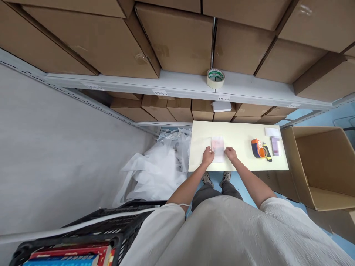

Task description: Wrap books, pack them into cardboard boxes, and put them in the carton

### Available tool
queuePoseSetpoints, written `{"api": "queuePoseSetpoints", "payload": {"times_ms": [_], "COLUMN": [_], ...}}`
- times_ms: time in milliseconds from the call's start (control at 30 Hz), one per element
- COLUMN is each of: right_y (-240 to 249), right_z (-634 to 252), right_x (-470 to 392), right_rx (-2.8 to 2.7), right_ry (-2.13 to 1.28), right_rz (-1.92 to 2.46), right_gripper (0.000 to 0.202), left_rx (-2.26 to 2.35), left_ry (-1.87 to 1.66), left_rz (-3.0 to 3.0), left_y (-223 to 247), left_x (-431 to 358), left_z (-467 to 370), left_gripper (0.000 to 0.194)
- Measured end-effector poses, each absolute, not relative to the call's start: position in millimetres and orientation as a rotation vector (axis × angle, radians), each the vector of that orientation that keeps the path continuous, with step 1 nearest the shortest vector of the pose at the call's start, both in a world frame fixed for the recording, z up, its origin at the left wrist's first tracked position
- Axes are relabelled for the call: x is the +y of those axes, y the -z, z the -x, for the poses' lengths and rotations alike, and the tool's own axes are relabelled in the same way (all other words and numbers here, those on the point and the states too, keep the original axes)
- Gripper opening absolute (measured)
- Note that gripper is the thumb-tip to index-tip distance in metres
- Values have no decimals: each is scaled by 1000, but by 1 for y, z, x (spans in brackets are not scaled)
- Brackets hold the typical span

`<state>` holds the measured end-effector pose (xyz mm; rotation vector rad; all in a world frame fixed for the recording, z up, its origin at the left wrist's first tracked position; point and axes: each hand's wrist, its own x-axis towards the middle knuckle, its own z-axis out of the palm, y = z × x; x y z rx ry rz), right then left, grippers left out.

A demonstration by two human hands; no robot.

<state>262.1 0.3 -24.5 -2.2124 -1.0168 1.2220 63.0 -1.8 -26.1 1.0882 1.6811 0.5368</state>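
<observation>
On the cream table lies a flat pink-and-white packet (217, 147), whose pale lower part looks like a thin translucent wrapping. My left hand (208, 156) is closed at its left edge, with the thumb along the side. At the right edge, the fingers of my right hand (230, 153) pinch the wrapping. The packet's exact kind is too small to make out. To the right of my hands rest an orange and dark blue tape dispenser (257, 148) and a black and yellow cutter (267, 153).
The cream table (238, 133) also holds a purple packet (275, 146) and a white slip (272, 131). An open carton (321, 166) stands right; white wrapping sheets (158, 170) heap left. A black crate (133, 218) is lower left. A tape roll (215, 78) sits on the shelf (183, 83).
</observation>
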Motion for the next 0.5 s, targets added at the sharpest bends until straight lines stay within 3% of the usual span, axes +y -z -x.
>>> {"api": "queuePoseSetpoints", "payload": {"times_ms": [500], "right_y": [29], "right_z": [-287], "right_x": [-5], "right_rx": [-951], "right_ry": [-1208], "right_rz": [2217], "right_gripper": [37], "left_rx": [1436], "left_ry": [-599], "left_rz": [-1052], "left_y": [29], "left_x": [-7], "left_z": [-91], "left_gripper": [42]}}
